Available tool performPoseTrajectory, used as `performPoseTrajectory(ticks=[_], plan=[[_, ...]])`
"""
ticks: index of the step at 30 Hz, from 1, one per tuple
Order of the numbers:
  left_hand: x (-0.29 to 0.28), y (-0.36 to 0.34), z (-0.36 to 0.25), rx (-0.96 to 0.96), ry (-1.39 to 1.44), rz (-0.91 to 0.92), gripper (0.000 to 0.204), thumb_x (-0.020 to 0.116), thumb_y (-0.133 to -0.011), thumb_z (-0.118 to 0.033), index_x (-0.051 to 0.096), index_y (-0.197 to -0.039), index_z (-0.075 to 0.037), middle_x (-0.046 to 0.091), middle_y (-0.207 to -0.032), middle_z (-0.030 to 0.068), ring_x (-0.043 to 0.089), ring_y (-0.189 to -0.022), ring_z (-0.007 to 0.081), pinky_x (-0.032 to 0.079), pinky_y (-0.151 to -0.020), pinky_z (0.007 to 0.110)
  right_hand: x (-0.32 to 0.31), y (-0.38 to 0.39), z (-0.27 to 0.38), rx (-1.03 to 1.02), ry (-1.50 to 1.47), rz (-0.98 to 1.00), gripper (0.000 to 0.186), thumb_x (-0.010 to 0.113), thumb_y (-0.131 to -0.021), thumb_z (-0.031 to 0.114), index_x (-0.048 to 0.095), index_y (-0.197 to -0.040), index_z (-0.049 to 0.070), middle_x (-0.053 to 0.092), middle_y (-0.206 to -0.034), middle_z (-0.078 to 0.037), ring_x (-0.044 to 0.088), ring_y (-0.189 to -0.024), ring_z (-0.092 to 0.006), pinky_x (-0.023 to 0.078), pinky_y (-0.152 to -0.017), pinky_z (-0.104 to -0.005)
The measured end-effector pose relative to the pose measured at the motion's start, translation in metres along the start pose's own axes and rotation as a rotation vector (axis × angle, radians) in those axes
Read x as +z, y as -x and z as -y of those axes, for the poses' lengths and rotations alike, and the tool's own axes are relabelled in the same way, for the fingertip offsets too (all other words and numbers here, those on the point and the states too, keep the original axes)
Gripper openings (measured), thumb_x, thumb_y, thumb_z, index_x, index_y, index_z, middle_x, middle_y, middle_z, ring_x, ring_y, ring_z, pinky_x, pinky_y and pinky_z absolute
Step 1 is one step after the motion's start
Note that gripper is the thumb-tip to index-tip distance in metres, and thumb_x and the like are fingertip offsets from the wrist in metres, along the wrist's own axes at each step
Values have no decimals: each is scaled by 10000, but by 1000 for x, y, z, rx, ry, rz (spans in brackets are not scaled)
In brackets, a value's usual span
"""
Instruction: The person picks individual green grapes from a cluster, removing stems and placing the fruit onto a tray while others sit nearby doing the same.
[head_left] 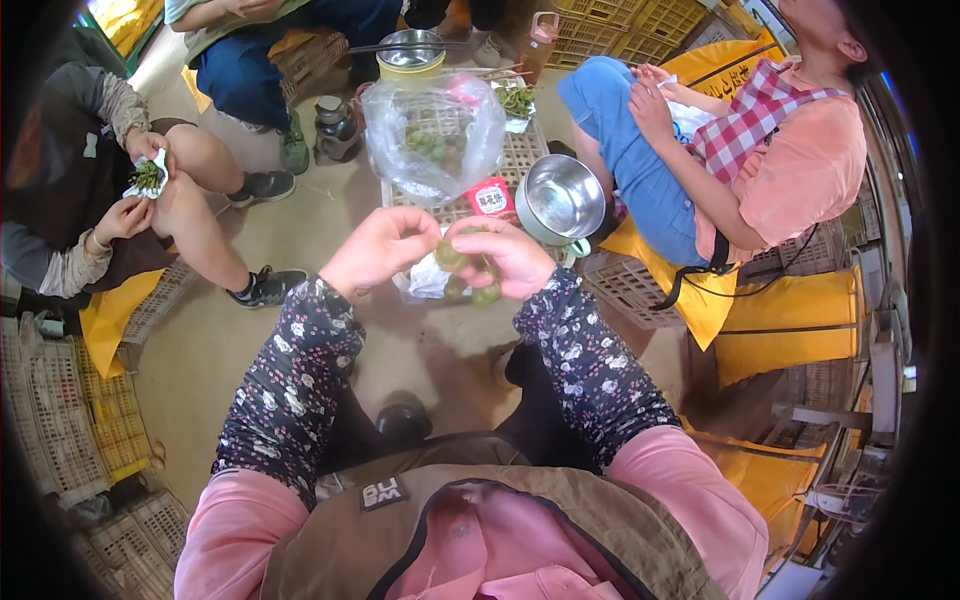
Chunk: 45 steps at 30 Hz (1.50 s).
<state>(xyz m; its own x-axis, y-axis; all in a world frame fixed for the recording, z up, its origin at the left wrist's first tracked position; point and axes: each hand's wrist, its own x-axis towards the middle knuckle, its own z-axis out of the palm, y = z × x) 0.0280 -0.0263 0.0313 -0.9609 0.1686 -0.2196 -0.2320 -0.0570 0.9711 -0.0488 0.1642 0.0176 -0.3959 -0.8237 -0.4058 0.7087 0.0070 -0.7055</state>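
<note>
On the left, the left hand (pixel 378 248) has thumb and forefinger pinched together just beside the green grapes (pixel 458 256), though whether they touch cannot be told. The small cluster lies right of those fingertips, its long axis running downward and slightly right, over the near edge of the lattice surface (pixel 527 155). At the right, the nearer right hand (pixel 508 260) has its fingers curled around the cluster, a metal pot (pixel 562 197) standing beyond it by the surface's right edge.

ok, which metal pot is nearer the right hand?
The green-handled pot, just beyond the right hand. The far pot has chopsticks across its top.
</note>
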Motion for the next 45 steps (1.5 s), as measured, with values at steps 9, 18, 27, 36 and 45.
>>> performPoseTrajectory(ticks=[9,18,27,36,45], plan=[[-4,-3,8,48,128,-49,83,565,-850,-120,570,-849,-38,527,-673,-40,389,-540,19,278,-471,159,5,3,4,-23,-122,57,215,569,-825,72,505,-1020,7,578,-857,-84,527,-646,-108,352,-438,-174],[-2,-2,8,78,219,-88,84,556,-861,-118,575,-857,-37,565,-697,-4,398,-541,24,283,-468,163,4,1,1,-92,-73,115,326,577,-811,99,493,-1116,21,584,-976,-107,509,-704,-89,334,-465,-158],[-11,-4,9,146,424,-127,82,539,-851,-88,578,-868,-18,512,-679,-9,404,-553,52,281,-468,180,5,1,2,-130,-191,159,323,585,-804,100,501,-1104,14,565,-1002,-158,507,-703,-104,334,-463,-160],[-11,-3,9,139,471,-267,64,539,-838,-53,575,-858,-4,481,-646,-21,395,-545,45,262,-457,177,77,70,42,-396,-36,441,302,675,-770,63,557,-1039,-1,610,-813,-46,525,-650,-84,397,-504,-192],[-11,-3,7,154,421,-293,55,522,-826,-52,554,-850,-14,508,-692,25,431,-573,80,296,-464,193,113,86,49,-946,105,947,277,713,-746,57,610,-963,-82,599,-947,-191,606,-772,-262,491,-649,-297]])
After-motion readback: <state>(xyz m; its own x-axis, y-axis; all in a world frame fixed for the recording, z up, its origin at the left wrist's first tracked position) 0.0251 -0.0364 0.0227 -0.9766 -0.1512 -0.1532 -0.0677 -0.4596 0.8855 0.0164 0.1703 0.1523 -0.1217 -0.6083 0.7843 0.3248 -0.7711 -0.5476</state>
